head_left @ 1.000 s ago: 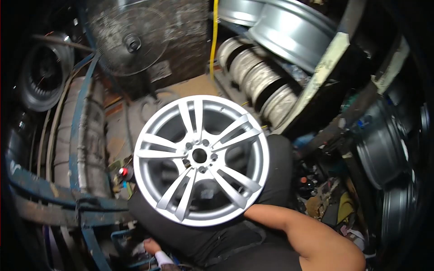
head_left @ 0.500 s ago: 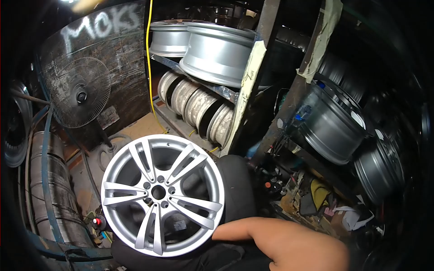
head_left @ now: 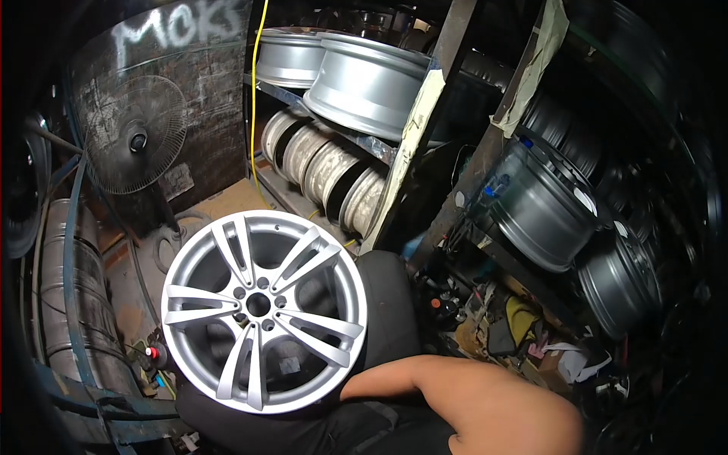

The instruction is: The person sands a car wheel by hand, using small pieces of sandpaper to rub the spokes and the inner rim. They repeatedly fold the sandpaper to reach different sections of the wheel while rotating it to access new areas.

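Note:
A silver alloy wheel (head_left: pixel 258 305) with paired spokes lies face up over dark-clothed legs (head_left: pixel 390 296). My right arm (head_left: pixel 493 402) comes in from the lower right, its forearm reaching the wheel's lower right edge. The right hand is hidden behind or beneath that edge, so its fingers and grip cannot be seen. No part of my left hand shows.
A fan (head_left: pixel 137 142) stands at the upper left. Rims (head_left: pixel 368 83) fill shelves behind the wheel, and dark grey rims (head_left: pixel 542 216) sit on the right. Stacked rims (head_left: pixel 76 303) are at left. A yellow cable (head_left: pixel 255 114) hangs down. Clutter (head_left: pixel 523 322) lies lower right.
The wheel, arm and much of the background appear slightly higher and further left, consistent with a camera shift. The right arm still reaches the same edge of the wheel.

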Demonstrator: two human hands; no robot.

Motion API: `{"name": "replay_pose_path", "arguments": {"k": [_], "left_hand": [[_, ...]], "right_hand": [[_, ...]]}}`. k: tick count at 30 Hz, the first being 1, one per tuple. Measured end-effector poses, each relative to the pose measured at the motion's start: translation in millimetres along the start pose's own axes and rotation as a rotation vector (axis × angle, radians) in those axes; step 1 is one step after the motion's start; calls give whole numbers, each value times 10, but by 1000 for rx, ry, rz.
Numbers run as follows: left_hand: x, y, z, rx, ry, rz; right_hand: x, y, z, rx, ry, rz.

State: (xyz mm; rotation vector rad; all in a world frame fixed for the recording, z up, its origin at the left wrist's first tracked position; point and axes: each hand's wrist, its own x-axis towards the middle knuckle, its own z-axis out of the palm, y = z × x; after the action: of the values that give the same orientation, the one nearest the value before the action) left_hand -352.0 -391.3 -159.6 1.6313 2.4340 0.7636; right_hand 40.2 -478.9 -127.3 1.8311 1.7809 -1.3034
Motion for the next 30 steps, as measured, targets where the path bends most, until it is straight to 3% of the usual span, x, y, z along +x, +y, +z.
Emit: {"name": "replay_pose_path", "arguments": {"k": [3,6,7,8,9,10,11,12,14,22,26,28,30], "left_hand": [[-16,-224,-74,-204,10,-40],[187,-1091,531,-670,-18,-165],[241,-1175,645,-228,4,-116],[210,-1283,722,-369,-30,-284],[181,-1315,647,-458,-71,-282],[125,-789,238,-449,-78,-517],[142,-817,238,-607,-97,-630],[146,-1034,463,-799,33,-689],[128,-1246,510,-1059,-6,-787],[71,-900,264,-1218,33,-912],[96,-796,74,-1351,15,-852],[61,-687,-49,-1341,15,-764],[103,-622,-130,-1300,16,-766]], "right_hand": [[1,-42,15,-1,-5,3],[5,-50,30,-6,-9,2],[1,-59,46,-15,-16,0],[-28,-54,82,-30,-22,1],[-50,-58,117,-44,-38,5],[-70,-59,140,-61,-56,8],[-92,-53,160,-77,-76,9],[-134,-42,169,-90,-98,26],[-184,-41,150,-119,-144,47],[-234,-142,-111,-214,-314,101],[-623,-679,-534,-145,-284,124],[-1003,-1121,-814,-22,-148,-10],[-1224,-1150,-792,76,55,-384]]}}
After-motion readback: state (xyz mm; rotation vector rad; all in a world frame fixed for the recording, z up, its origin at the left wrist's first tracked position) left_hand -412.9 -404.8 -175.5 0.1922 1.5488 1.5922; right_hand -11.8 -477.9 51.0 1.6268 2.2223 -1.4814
